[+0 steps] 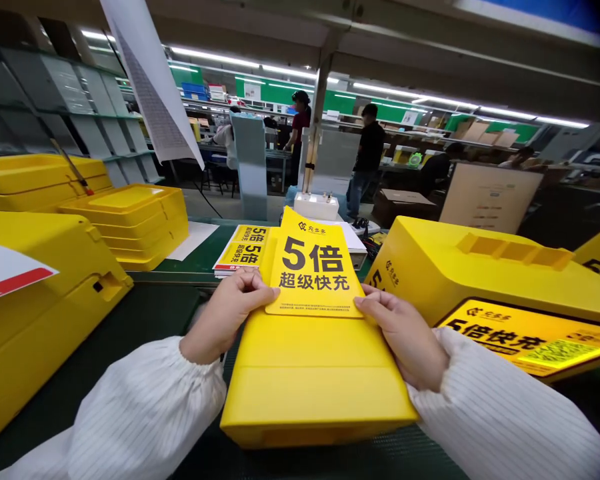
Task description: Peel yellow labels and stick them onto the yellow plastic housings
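Observation:
My left hand point(227, 310) pinches the lower left corner of a yellow printed sticker sheet point(314, 267) with black characters. My right hand point(405, 333) pinches its lower right corner. Both hands hold the sheet over the far half of a plain yellow plastic housing point(310, 387) that lies flat on the dark green work surface point(130, 333) in front of me. White sleeves cover both my forearms.
A stack of the same stickers point(240, 250) lies behind the housing. Yellow housings stand at left point(40, 293) and right point(480, 267), with stacked yellow covers point(135, 220) at back left. A white device point(316, 205) sits behind. People stand at benches in the background.

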`<state>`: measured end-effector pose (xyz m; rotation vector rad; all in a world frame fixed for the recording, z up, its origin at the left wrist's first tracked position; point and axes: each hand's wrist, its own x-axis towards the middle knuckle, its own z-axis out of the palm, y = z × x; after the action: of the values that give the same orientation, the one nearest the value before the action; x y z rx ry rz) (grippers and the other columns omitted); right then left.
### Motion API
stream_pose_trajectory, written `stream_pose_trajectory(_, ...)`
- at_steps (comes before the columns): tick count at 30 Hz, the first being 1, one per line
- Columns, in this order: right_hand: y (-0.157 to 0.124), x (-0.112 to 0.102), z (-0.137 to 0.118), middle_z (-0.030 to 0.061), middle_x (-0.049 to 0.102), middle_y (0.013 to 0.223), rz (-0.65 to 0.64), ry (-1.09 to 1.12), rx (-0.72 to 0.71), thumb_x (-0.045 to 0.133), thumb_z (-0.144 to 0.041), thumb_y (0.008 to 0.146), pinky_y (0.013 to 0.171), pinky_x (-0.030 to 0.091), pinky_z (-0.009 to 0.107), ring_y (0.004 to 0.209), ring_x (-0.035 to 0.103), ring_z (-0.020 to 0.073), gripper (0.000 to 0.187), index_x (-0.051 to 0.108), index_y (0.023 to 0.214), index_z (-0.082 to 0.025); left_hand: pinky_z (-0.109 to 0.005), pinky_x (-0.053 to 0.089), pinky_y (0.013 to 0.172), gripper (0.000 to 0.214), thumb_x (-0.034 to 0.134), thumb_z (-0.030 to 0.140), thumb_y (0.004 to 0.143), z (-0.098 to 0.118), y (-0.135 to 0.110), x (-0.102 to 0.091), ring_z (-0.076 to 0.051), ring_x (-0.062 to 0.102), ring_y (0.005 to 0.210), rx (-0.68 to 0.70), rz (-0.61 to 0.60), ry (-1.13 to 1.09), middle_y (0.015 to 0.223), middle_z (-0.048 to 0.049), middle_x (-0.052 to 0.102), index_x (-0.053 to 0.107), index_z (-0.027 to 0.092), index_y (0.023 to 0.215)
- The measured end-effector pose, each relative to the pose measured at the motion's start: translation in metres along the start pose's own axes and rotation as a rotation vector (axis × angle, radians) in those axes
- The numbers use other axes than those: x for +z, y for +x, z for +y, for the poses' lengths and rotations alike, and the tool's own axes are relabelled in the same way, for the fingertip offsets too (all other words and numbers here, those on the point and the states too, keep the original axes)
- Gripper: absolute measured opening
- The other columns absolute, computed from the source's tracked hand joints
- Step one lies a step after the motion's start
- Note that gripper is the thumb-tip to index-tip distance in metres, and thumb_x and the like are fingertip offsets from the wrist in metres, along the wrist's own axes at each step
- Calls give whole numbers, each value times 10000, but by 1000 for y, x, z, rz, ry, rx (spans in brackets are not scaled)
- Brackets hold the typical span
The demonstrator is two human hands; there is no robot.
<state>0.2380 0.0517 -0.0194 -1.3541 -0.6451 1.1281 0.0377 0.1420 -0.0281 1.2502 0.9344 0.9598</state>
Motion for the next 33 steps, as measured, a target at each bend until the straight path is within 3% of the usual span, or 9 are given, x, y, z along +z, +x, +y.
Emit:
stream_pose_trajectory(8, 1, -3, 4, -40, 459, 1256, 13, -34, 7, 735, -356, 595, 735, 456, 258, 1050, 520, 209, 347, 470, 533, -141, -239, 356, 684, 316, 750, 281, 539, -2, -3, 3, -159, 437, 885, 44, 44, -10, 861, -15, 446, 471, 137, 511)
stream_pose_trajectory(15, -1, -1, 1, -55, 424, 1300, 50, -46, 59, 750, -361, 580, 712, 477, 261, 1036, 532, 220, 314, 530, 553, -139, -253, 356, 682, 302, 752, 262, 536, -1, -4, 3, -153, 434, 865, 40, 34, -55, 920, -16, 412, 476, 139, 517)
stream_pose_trajectory(24, -1, -2, 2, -51, 420, 1310, 78, -55, 87, 761, -355, 530, 870, 463, 329, 1102, 482, 266, 309, 520, 542, -162, -255, 343, 792, 289, 727, 233, 511, -1, -6, 4, -169, 419, 953, 37, 30, -110, 910, -18, 426, 455, 139, 484)
stream_pose_trajectory(30, -2, -4, 2, -31, 412, 1321, 43, -87, 25, 740, -368, 572, 988, 360, 376, 1175, 412, 281, 317, 503, 530, -162, -244, 351, 783, 282, 734, 249, 530, -2, -5, 3, -176, 416, 996, 61, 23, -63, 934, -21, 423, 474, 145, 495)
stream_pose_trajectory(33, -2, -3, 1, -24, 435, 1297, 32, -91, -5, 726, -355, 591, 951, 377, 353, 1154, 435, 259, 321, 481, 526, -159, -226, 359, 738, 291, 757, 256, 515, -1, -4, 3, -177, 397, 1009, 45, 28, -65, 929, -21, 418, 488, 149, 493)
